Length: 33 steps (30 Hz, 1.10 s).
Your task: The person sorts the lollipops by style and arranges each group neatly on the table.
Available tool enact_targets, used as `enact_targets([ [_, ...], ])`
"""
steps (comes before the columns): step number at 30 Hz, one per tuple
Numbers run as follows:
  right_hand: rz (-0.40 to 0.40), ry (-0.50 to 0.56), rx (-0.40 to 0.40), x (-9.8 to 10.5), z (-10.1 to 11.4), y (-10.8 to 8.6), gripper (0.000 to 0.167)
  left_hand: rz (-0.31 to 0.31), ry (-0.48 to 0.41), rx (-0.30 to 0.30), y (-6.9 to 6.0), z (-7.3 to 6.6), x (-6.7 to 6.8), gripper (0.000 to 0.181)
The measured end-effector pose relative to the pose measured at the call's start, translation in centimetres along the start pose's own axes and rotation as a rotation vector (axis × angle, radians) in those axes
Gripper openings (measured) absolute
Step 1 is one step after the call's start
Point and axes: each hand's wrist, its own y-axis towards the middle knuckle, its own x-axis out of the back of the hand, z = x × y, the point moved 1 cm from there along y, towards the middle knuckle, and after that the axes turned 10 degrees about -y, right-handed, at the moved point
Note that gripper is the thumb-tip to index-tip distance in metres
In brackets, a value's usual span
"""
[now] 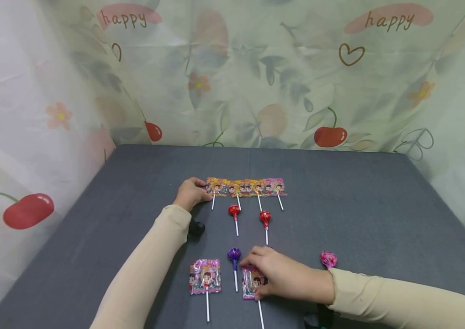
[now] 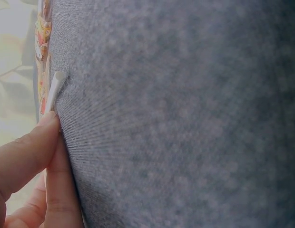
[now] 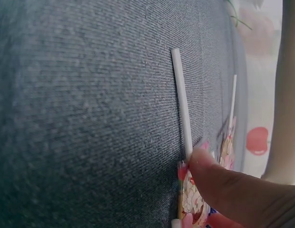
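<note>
Pink-wrapped lollipop [image 1: 250, 284] just beside purple lollipop [image 1: 234, 255]

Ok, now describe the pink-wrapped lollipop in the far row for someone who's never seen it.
On the dark grey table, find the farthest row of four wrapped lollipops, with the left hand at its left end. Go to the right end. The pink-wrapped lollipop there stands apart: its three row-mates have yellow wrappers.

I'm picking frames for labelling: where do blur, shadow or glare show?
Head view: softly lit, glints on the lower-left pink wrapper; left wrist view: gray cloth blurred across the right, darkening at that edge; right wrist view: cloth soft and dark at left, white stick crisper.
</note>
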Motion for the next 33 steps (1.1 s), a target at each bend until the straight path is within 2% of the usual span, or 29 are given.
enact_targets([
  [7,0.005,0.072,0.011,0.3,0.1,-0.1,0.049,0.007,-0.008,-0.007,0.0,0.0,-0.1,0.048],
  [15,-0.026,0.138,0.099,1.5,-0.4,0.0,0.039,0.004,0.001,0.004,0.3,-0.1,-0.1,0.048],
  [19,-0.032,0.188,0.105,2.1,-0.7,0.0,0.034,0.002,0.003,0.018,0.4,-0.2,-0.1,0.048],
  [24,-0.077,0.272,0.102,2.7,-1.0,0.0,0.032,-0.006,0.008,0.02,0.5,-0.2,-0.1,0.047],
  [30,-0.027,0.433,0.009,2.8,-1.2,-0.1,0.033,0.009,0.006,-0.006,0.6,0.1,0.0,0.05],
  [33,0.002,0.469,-0.027,2.7,-1.2,-0.2,0.034,0.018,0.01,-0.021,0.6,0.2,0.0,0.05],
])
